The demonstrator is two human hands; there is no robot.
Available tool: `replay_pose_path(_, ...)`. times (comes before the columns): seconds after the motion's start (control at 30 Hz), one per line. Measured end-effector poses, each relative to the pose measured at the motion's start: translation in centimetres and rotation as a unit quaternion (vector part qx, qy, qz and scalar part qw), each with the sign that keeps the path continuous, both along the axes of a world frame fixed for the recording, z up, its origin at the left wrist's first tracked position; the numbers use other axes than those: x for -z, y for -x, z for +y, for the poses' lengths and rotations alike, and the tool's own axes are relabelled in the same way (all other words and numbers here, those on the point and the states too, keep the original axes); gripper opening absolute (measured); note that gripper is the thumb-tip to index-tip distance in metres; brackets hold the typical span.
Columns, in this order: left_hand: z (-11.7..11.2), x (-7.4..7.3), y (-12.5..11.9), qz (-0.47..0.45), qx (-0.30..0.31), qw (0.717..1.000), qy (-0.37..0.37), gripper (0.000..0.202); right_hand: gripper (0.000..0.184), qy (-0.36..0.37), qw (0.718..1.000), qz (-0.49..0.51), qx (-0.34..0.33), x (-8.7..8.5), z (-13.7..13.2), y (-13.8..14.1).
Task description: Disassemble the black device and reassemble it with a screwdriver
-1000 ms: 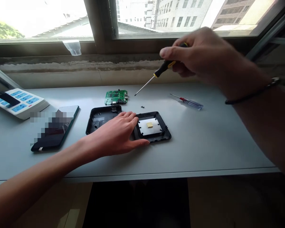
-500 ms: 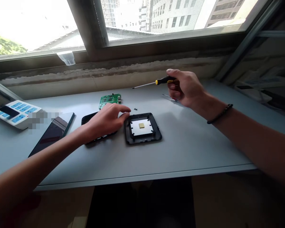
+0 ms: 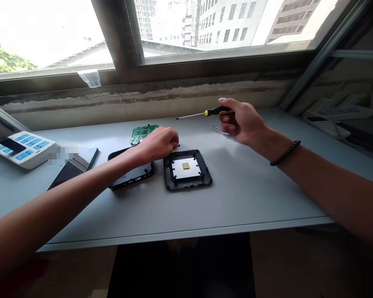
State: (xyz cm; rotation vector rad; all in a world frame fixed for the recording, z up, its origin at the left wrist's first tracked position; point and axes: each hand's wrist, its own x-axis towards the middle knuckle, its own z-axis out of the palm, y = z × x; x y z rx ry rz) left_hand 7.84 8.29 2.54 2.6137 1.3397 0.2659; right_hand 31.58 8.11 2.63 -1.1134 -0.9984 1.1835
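Behind the black square plastic shell [image 3: 187, 169], the left hand [image 3: 160, 142] curls over tiny black screws [image 3: 178, 145] (grip unclear) and could scatter them; the right hand [image 3: 242, 120] clamps a black-and-yellow screwdriver [image 3: 216, 111].

The screwdriver [image 3: 217, 111] has a black handle with a yellow band and a bare silver shaft. The circuit board [image 3: 141, 133] is bright green. Both case halves are matt black: the left shell [image 3: 133, 176] is plain, while the right shell [image 3: 188, 185] frames a white panel with a small mustard-yellow square [image 3: 185, 165] at its middle. The table [image 3: 236, 194] is pale grey, unpatterned. The power strip [image 3: 23, 148] is white with light-blue sockets (plus one black patch). The phone [image 3: 70, 171] is dark-faced with a green edge. The bracelet [image 3: 285, 153] is black.
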Motion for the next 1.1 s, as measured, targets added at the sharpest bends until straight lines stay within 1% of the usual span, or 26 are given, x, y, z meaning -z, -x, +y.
replay_pose_path(0.13, -0.8, -0.3, 1.4, -0.047, -0.037, 0.998, 0.002, 0.02, 0.034, -0.012, 1.0, -0.008, -0.012, -0.2, -0.4, 0.1)
replay_pose_path(0.2, -1.9, -0.7, 2.6, -0.083, -0.06, 0.995, 0.007, 0.021, 0.032, -0.021, 0.999, -0.015, -0.024, -0.3, -0.6, 0.2)
replay_pose_path(0.23, -2.5, -0.8, 3.3, -0.111, -0.061, 0.992, 0.026, 0.022, 0.031, -0.027, 0.999, -0.018, -0.032, -0.2, -0.7, 0.3)
replay_pose_path(0.27, -3.2, -1.0, 4.0, -0.185, -0.069, 0.978, 0.067, 0.022, 0.03, -0.034, 0.998, -0.021, -0.04, -0.2, -0.8, 0.4)
replay_pose_path(0.3, -3.9, -1.1, 4.6, -0.236, -0.073, 0.964, 0.095, 0.022, 0.028, -0.042, 0.998, -0.023, -0.048, -0.2, -0.9, 0.6)
replay_pose_path(0.33, -4.6, -1.2, 5.1, -0.271, -0.078, 0.954, 0.101, 0.022, 0.027, -0.049, 0.997, -0.026, -0.056, -0.1, -1.1, 0.9)
replay_pose_path(0.4, -5.6, -1.1, 5.7, -0.314, -0.091, 0.937, 0.124, 0.02, 0.027, -0.06, 0.995, -0.031, -0.07, 0.1, -1.5, 1.4)
replay_pose_path(0.5, -6.4, -0.6, 6.0, -0.363, -0.117, 0.909, 0.17, 0.024, 0.029, -0.079, 0.991, -0.038, -0.097, 0.3, -2.2, 2.2)
replay_pose_path(0.6, -6.6, -0.1, 5.9, -0.392, -0.102, 0.896, 0.179, 0.016, 0.029, -0.108, 0.987, -0.044, -0.112, 0.5, -2.8, 2.6)
replay_pose_path(0.7, -6.8, 0.3, 5.8, -0.422, -0.077, 0.882, 0.195, 0.01, 0.029, -0.127, 0.985, -0.052, -0.105, 0.5, -3.2, 2.7)
replay_pose_path(0.77, -6.9, 0.5, 5.8, -0.439, -0.081, 0.868, 0.219, 0.012, 0.027, -0.136, 0.984, -0.056, -0.1, 0.5, -3.4, 2.7)
replay_pose_path(0.87, -7.1, 0.6, 5.7, -0.478, -0.093, 0.833, 0.262, 0.014, 0.025, -0.152, 0.982, -0.059, -0.092, 0.6, -3.4, 2.7)
replay_pose_path(0.97, -7.1, 0.7, 5.8, -0.51, -0.093, 0.799, 0.304, 0.017, 0.027, -0.168, 0.981, -0.057, -0.081, 0.7, -3.3, 2.8)
replay_pose_path(1.03, -7.1, 0.7, 5.8, -0.517, -0.099, 0.788, 0.319, 0.018, 0.027, -0.17, 0.981, -0.057, -0.078, 0.7, -3.3, 2.8)
replay_pose_path(1.1, -7.2, 0.7, 5.8, -0.515, -0.109, 0.784, 0.329, 0.019, 0.027, -0.172, 0.98, -0.059, -0.077, 0.6, -3.4, 3.0)
